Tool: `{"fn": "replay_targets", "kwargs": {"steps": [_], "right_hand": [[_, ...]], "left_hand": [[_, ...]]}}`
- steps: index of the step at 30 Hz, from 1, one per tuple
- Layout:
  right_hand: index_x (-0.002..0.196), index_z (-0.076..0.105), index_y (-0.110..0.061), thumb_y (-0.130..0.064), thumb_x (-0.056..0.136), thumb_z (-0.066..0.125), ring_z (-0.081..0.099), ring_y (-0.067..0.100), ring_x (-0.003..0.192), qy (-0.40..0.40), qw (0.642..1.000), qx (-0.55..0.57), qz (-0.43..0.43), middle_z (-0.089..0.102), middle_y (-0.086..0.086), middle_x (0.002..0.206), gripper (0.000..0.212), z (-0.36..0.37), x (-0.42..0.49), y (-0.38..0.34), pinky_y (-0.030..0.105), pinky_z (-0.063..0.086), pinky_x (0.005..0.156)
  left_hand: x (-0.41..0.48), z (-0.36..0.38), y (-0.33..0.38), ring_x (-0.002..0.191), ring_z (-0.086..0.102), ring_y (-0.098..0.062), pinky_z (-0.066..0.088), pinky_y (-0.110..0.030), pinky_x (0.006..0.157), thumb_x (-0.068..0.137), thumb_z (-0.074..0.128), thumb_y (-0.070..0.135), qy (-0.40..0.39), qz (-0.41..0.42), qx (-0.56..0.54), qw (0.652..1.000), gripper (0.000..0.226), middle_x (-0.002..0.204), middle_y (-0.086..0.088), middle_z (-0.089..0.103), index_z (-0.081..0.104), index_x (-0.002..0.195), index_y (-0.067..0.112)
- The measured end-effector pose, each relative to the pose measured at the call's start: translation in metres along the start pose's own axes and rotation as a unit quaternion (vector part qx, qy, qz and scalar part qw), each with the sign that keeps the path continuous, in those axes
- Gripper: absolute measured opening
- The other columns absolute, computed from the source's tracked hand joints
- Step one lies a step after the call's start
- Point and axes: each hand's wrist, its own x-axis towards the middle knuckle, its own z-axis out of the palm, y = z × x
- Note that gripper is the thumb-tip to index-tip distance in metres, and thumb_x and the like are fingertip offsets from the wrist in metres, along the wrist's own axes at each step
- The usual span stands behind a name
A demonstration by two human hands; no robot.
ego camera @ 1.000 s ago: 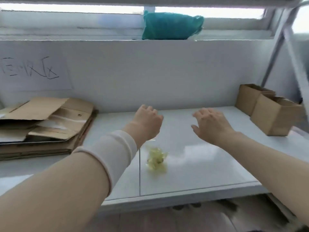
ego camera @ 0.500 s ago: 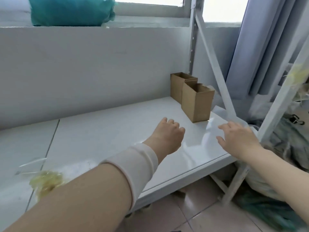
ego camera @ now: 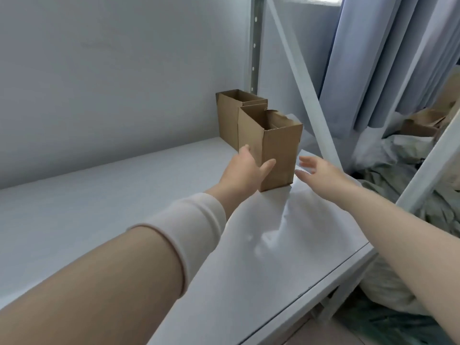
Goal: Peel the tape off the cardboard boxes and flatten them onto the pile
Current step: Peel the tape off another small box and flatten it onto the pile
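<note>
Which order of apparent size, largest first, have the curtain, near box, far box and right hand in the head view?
1. curtain
2. near box
3. far box and right hand: alike; the box is farther and partly hidden.

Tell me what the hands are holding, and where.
The left hand straddles the nearer box at its near corner, low down, thumb on its front face; whether it grips cannot be told. The right hand is open, holding nothing.
</note>
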Motion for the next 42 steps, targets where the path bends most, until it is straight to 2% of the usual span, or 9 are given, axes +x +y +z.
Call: {"fn": "replay_targets", "kwargs": {"steps": [6,10,12,18,21,29,33,38,42], "right_hand": [[0.125,0.048,-0.024,-0.024,0.093,0.052,0.046,0.020,0.124,0.013,0.990,0.137,-0.020,0.054,-0.003,0.127,0.033,0.005,-0.022,-0.003,0.040,0.037,0.105],[0.115,0.047,-0.027,-0.020,0.092,0.053,0.050,0.015,0.117,0.027,0.974,0.209,-0.078,0.053,-0.006,0.122,0.024,-0.002,-0.069,-0.035,0.033,0.042,0.099],[0.115,0.048,-0.024,-0.013,0.092,0.052,0.056,0.014,0.108,0.009,0.961,0.254,-0.107,0.057,-0.002,0.120,0.026,-0.004,-0.098,-0.059,0.023,0.047,0.090],[0.108,0.051,-0.040,-0.017,0.093,0.051,0.061,0.012,0.100,-0.072,0.928,0.323,-0.171,0.062,-0.008,0.110,0.027,0.010,-0.182,-0.151,0.025,0.049,0.090],[0.120,0.053,-0.033,-0.017,0.093,0.051,0.064,0.008,0.093,-0.120,0.909,0.352,-0.187,0.064,-0.004,0.111,0.032,0.030,-0.224,-0.200,0.018,0.053,0.082],[0.126,0.054,-0.022,-0.016,0.092,0.053,0.065,0.005,0.085,-0.261,0.872,0.345,-0.229,0.066,-0.001,0.107,0.035,0.119,-0.333,-0.310,0.018,0.055,0.074],[0.126,0.056,-0.017,-0.014,0.091,0.054,0.064,0.011,0.087,-0.319,0.859,0.331,-0.227,0.067,0.002,0.103,0.035,0.163,-0.373,-0.347,0.022,0.056,0.074],[0.127,0.053,-0.016,-0.016,0.091,0.055,0.062,0.013,0.088,-0.344,0.856,0.318,-0.220,0.065,-0.001,0.098,0.036,0.188,-0.400,-0.375,0.028,0.054,0.082],[0.127,0.054,-0.015,-0.010,0.091,0.055,0.062,0.009,0.083,-0.373,0.858,0.295,-0.195,0.065,-0.004,0.094,0.036,0.193,-0.400,-0.388,0.024,0.053,0.078]], "left_hand": [[-0.019,-0.007,-0.001,0.124,0.048,-0.020,0.045,-0.039,0.099,0.094,0.050,0.034,-0.009,0.015,-0.096,0.995,0.054,0.139,-0.003,0.048,0.034,0.141,0.012],[-0.067,-0.036,0.001,0.110,0.055,-0.015,0.046,-0.032,0.095,0.095,0.048,0.032,0.022,0.029,-0.150,0.988,0.049,0.122,0.001,0.056,0.036,0.139,0.015],[-0.096,-0.058,-0.003,0.102,0.055,-0.012,0.047,-0.027,0.090,0.095,0.047,0.032,0.051,0.032,-0.177,0.982,0.047,0.112,0.003,0.055,0.038,0.139,0.017],[-0.197,-0.140,-0.030,0.103,0.057,-0.011,0.048,-0.026,0.084,0.095,0.046,0.034,0.173,0.019,-0.202,0.964,0.036,0.114,0.004,0.057,0.044,0.131,0.031],[-0.252,-0.185,-0.046,0.092,0.057,-0.001,0.046,-0.011,0.071,0.095,0.046,0.034,0.239,0.019,-0.204,0.949,0.033,0.109,0.005,0.058,0.047,0.128,0.033],[-0.395,-0.272,-0.119,0.093,0.052,0.007,0.042,-0.002,0.064,0.095,0.044,0.029,0.371,-0.042,-0.249,0.894,0.022,0.111,0.011,0.052,0.040,0.116,0.026],[-0.443,-0.296,-0.152,0.086,0.054,0.002,0.046,-0.005,0.056,0.098,0.039,0.022,0.370,-0.091,-0.313,0.870,0.025,0.104,0.007,0.054,0.038,0.122,0.020],[-0.474,-0.318,-0.173,0.107,0.054,-0.015,0.044,-0.019,0.070,0.097,0.039,0.018,0.375,-0.112,-0.324,0.861,0.035,0.129,-0.004,0.052,0.033,0.132,0.020],[-0.484,-0.324,-0.185,0.097,0.054,-0.009,0.044,-0.018,0.069,0.094,0.038,0.009,0.351,-0.116,-0.319,0.873,0.048,0.130,0.000,0.051,0.029,0.139,0.021]]}}
